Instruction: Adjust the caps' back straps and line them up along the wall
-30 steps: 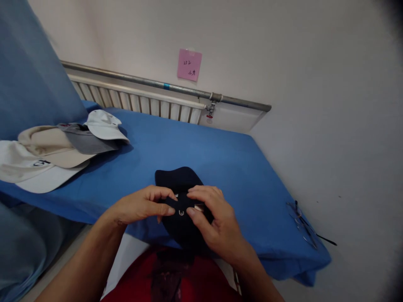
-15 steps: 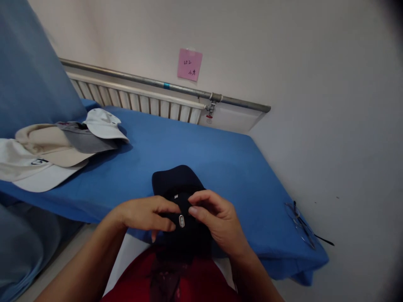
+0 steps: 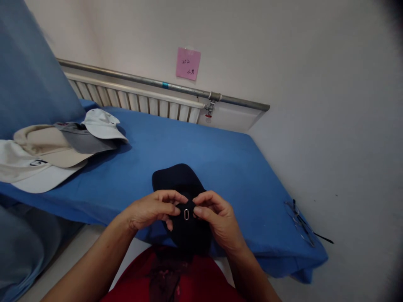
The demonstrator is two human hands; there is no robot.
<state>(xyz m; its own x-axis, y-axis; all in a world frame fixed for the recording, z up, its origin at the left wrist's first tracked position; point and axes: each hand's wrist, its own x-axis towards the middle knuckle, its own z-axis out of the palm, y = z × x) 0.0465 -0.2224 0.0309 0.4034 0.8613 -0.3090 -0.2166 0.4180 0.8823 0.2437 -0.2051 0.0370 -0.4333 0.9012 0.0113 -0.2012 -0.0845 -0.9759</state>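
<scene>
A dark navy cap (image 3: 176,178) lies at the near edge of the blue-covered table, its brim pointing away from me. On its strap is a small oval metal buckle (image 3: 186,214). My left hand (image 3: 160,205) is closed at the buckle's left side, thumb and index finger pinching the dark strap. From the right, my right hand (image 3: 214,212) pinches the strap close beside the buckle. The strap's ends between my fingers are hard to make out against the dark cap.
Several caps in white, beige and grey (image 3: 85,140) overlap at the left of the blue table (image 3: 189,142). Eyeglasses (image 3: 300,224) lie at its right edge. Behind stand a radiator (image 3: 135,100) and a metal pipe (image 3: 126,76); a pink note (image 3: 188,63) hangs above.
My left hand has moved right and up, and its fingers have closed on the strap by the buckle. The buckle has shifted slightly right and up. My right hand still pinches the strap.
</scene>
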